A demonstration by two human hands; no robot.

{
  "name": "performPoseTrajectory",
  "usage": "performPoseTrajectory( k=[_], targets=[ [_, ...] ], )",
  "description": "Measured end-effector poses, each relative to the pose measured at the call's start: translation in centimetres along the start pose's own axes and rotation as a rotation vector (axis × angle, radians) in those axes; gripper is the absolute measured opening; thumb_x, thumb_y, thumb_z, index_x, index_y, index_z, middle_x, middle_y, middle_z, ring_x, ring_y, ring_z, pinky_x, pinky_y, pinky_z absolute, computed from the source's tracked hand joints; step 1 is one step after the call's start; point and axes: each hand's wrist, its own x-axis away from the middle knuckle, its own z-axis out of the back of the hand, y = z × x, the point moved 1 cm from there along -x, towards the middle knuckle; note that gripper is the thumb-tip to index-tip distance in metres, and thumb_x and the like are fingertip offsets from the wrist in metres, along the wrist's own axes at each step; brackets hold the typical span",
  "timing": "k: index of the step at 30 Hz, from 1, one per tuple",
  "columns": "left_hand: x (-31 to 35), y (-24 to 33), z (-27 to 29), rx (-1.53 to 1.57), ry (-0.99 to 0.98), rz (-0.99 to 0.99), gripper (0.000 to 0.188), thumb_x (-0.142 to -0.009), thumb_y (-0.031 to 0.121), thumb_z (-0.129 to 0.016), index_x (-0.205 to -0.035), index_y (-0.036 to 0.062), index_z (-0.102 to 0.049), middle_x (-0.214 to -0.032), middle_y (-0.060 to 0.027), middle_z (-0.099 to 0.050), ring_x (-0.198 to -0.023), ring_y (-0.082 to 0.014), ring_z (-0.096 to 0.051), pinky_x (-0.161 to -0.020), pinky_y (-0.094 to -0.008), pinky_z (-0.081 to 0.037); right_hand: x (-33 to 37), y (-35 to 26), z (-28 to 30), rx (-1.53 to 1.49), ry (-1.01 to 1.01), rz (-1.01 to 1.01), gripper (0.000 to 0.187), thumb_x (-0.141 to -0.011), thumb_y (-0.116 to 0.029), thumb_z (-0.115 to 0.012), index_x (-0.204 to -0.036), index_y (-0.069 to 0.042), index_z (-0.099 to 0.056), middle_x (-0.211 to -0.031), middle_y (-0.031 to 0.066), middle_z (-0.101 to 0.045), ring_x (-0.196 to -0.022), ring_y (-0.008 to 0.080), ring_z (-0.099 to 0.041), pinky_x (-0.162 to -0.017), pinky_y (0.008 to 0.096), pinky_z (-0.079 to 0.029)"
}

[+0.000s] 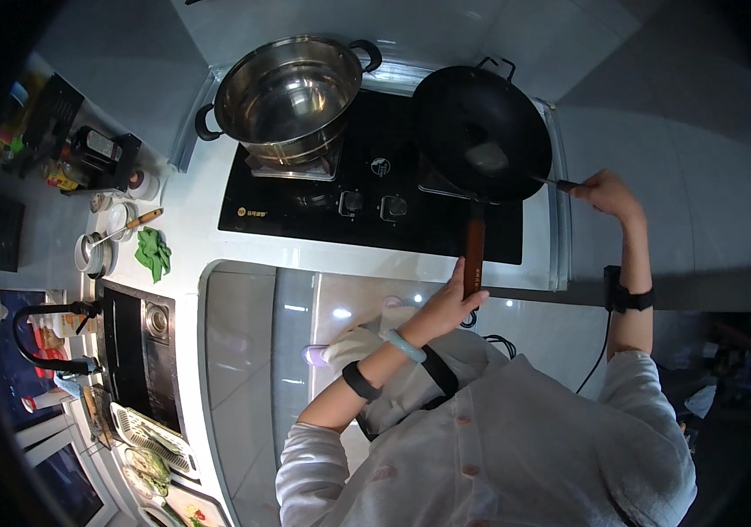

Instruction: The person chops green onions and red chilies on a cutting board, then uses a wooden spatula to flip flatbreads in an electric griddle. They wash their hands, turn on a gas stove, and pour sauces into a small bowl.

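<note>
My left hand (450, 309) is closed round the brown wooden handle (475, 241) of a black wok (446, 114), which sits on the right burner. Out to the right, my right hand (606, 193) grips the dark handle of a spatula (486, 157). Its broad blade rests inside the wok, toward the near side. The wok looks dark inside, and I cannot make out any food in it.
A two-handled steel pot (292, 101) stands on the left burner of the black cooktop (305, 215). Along the left counter are a green cloth (152, 255), a ladle (134, 225), a sink (134, 351) with a black faucet (50, 334), and a basket (154, 439). Walls border the cooktop behind and right.
</note>
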Motion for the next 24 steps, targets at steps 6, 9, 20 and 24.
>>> performPoseTrajectory(
  k=[6,9,20,24],
  targets=[
    [3.6,-2.0,6.6,0.193,0.229,0.055,0.072,-0.098,0.036,-0.06,-0.151,0.0,-0.027,-0.13,-0.0146,-0.056,-0.102,-0.019,-0.061,-0.091,-0.0295,-0.049,-0.5,-0.8,1.2,-0.037,-0.139,-0.099,0.032,-0.083,-0.031,-0.075,-0.079,0.001,-0.074,-0.053,0.0045,-0.057,-0.046,0.0165,-0.052,-0.05,0.0319,-0.044],
    [7.2,-3.2,12.5,0.227,0.383,0.073,0.056,-0.1,0.03,-0.058,-0.147,0.0048,-0.04,-0.132,-0.009,-0.057,-0.107,-0.0178,-0.061,-0.095,-0.0304,-0.048,-3.0,-1.3,-2.6,-0.105,-0.048,-0.081,0.031,-0.084,-0.032,-0.075,-0.082,-0.001,-0.075,-0.052,0.004,-0.055,-0.045,0.0156,-0.05,-0.05,0.0323,-0.043],
    [29.2,-7.4,21.7,0.585,1.107,0.255,0.042,-0.101,0.03,-0.056,-0.136,0.0076,-0.053,-0.128,-0.0054,-0.061,-0.108,-0.0143,-0.06,-0.094,-0.0304,-0.047,-4.2,1.2,-12.5,-0.632,0.186,-0.05,0.038,-0.084,-0.038,-0.076,-0.097,-0.002,-0.077,-0.054,0.0006,-0.053,-0.046,0.0093,-0.046,-0.048,0.0253,-0.034],
    [35.5,-9.9,22.5,0.663,1.206,0.219,0.043,-0.101,0.032,-0.056,-0.136,0.0071,-0.053,-0.129,-0.0061,-0.061,-0.107,-0.0137,-0.06,-0.094,-0.0314,-0.048,0.4,-0.8,-9.3,-0.497,0.281,-0.028,0.036,-0.085,-0.036,-0.075,-0.096,-0.002,-0.077,-0.054,0.0002,-0.053,-0.046,0.0089,-0.046,-0.049,0.0246,-0.035]
  ],
)
